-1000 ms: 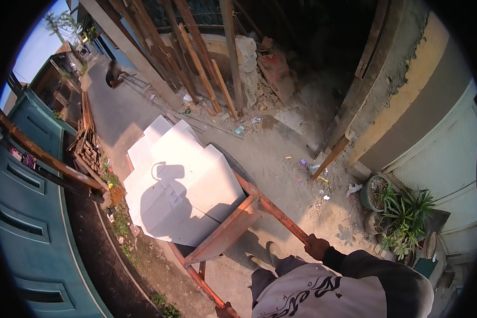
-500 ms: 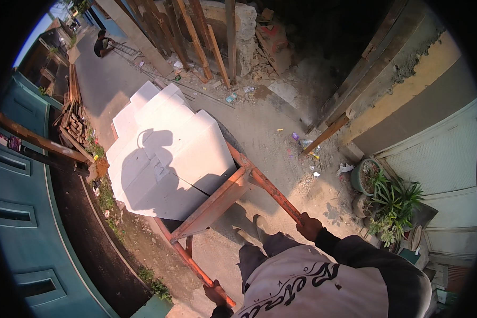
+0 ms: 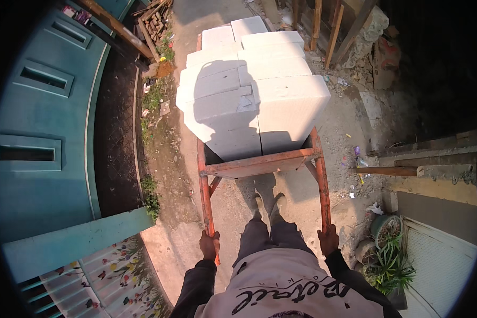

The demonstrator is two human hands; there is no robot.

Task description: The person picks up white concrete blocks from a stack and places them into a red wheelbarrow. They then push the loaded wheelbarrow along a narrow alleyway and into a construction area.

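Note:
In front of me stands an orange-red metal cart [image 3: 259,163] with two long handles. It is loaded with several stacked white blocks [image 3: 294,103], and my shadow falls across them. My left hand [image 3: 209,245] is wrapped round the end of the left cart handle [image 3: 205,209]. Round the right cart handle [image 3: 325,199] my right hand [image 3: 328,240] is closed, at about the same height. Both arms hang low at my sides. The cart's wheel is hidden beneath the load.
A teal wall [image 3: 47,116] with narrow openings runs along the left, behind a dark ditch [image 3: 119,132]. Stacked wood [image 3: 156,24] lies at the far left. Wooden props [image 3: 334,34] and rubble stand at the far right; potted plants [image 3: 389,267] sit at the near right.
My view has turned, so the cart now points nearly straight ahead instead of up to the left. Both hands keep their hold on the handles. The person seen farther up the lane has left the view.

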